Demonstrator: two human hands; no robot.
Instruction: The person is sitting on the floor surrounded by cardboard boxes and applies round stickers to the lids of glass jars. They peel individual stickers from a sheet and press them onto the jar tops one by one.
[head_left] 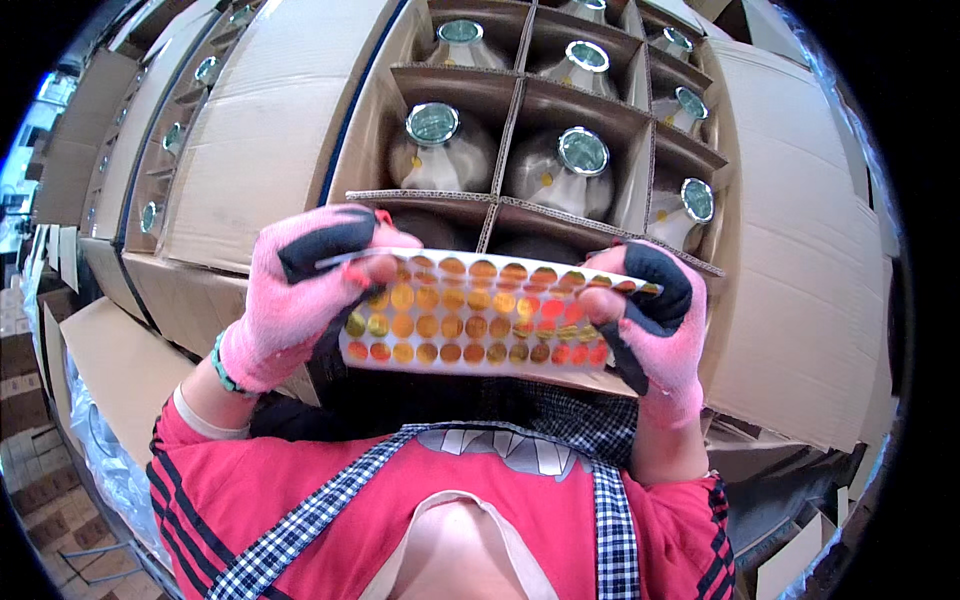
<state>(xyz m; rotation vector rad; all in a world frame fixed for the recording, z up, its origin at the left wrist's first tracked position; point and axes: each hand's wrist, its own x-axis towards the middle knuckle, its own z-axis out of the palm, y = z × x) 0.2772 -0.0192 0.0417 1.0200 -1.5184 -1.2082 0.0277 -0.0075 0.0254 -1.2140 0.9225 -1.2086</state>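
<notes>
Between both hands I hold a white sheet of round gold and orange stickers [452,326], stretched across in front of my chest. My left hand [300,275], in a pink glove with dark finger parts and bare fingertips, pinches its upper left corner. The upper right corner is gripped by my right hand [655,310], gloved the same way. Its upper edge is folded or curled over. Just beyond the sheet stands an open carton with cardboard dividers [515,130], holding several glass bottles [565,172] with greenish round tops. Small yellow dots show on some bottles. The sheet hides the nearest compartments.
To the right lies an open carton flap [790,230]. Another carton flap [270,120] spreads at the left, beside a second row of bottles [172,138] in dividers. Clear plastic wrap [110,450] hangs at the lower left, near stacked brown boxes [45,475] on the floor.
</notes>
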